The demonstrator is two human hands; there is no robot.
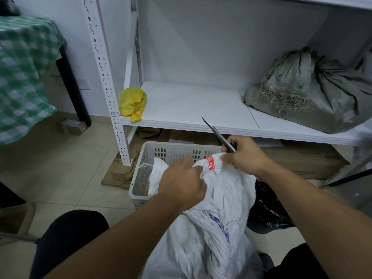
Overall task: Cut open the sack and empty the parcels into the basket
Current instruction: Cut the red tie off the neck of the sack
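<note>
At the far left we see a green checked cloth [26, 67] draped over something dark. Further in, a crumpled yellow bag [132, 103] sits at the left end of a white shelf [191, 109]. Below the shelf's front edge a pale slotted basket [149, 152] stands on the tiled floor.

Our left hand [181, 182] has its fingers curled into the cloth of the white sack [227, 190], bunching a fold of it. The sack rises from between the knees, and its upper end lies over the basket's near right part. A red label [210, 162] shows near its top edge.

Just right of that, our right hand [245, 156] is wrapped round the handles of the scissors [217, 134]. The blades are together and point up and to the left, across the shelf edge. The hand's fingertips touch the sack's top (whether they also pinch it, we cannot tell).

A black bag [267, 206] lies beside the sack on the right, with a cardboard box [306, 160] under the shelf. A tied grey sack [314, 93] rests on the shelf's right end.
</note>
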